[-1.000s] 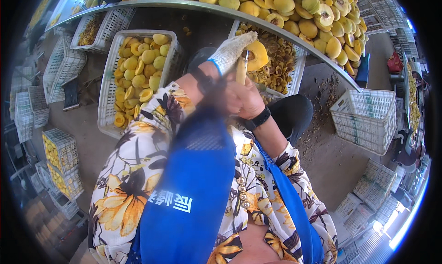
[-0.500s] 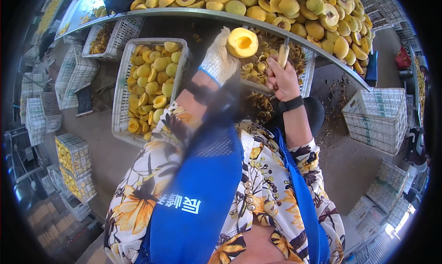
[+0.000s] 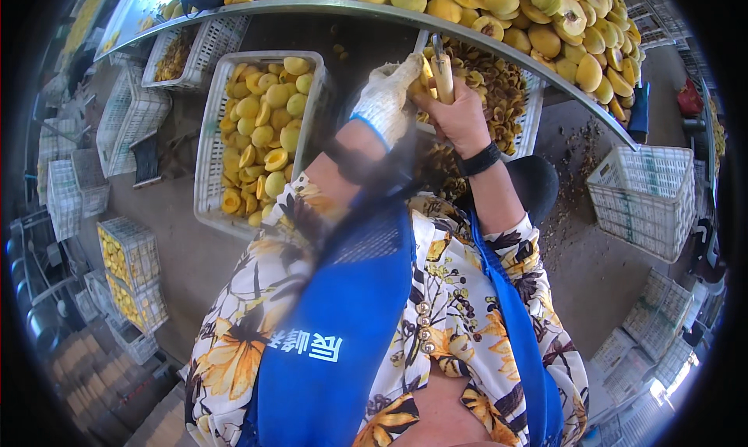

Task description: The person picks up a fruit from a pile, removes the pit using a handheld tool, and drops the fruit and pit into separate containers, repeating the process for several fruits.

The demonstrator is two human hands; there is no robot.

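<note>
My left hand [image 3: 387, 96], in a white knitted glove with blue trim, is closed round a yellow peach half [image 3: 425, 73]. Only a sliver of the peach shows beside the glove's fingers. My bare right hand [image 3: 461, 120], a black band at its wrist, grips a pitting tool by its pale wooden handle [image 3: 443, 79]. The tool's metal end points up and away, close against the peach. Both hands meet over a white crate [image 3: 533, 112] of brown-yellow peach scraps [image 3: 499, 84]. Where the tool touches the fruit is hidden.
Beyond my hands runs a metal table edge [image 3: 327, 6] with a heap of peach halves [image 3: 545, 30] on it. To the left stands a white crate [image 3: 204, 147] of peach halves. Another white crate [image 3: 643, 201] stands at right, and stacked crates [image 3: 132, 268] lie farther left.
My hands have come together: the right moved left and up with the tool, to the peach. The left turned the peach half, so its cut hollow no longer shows.
</note>
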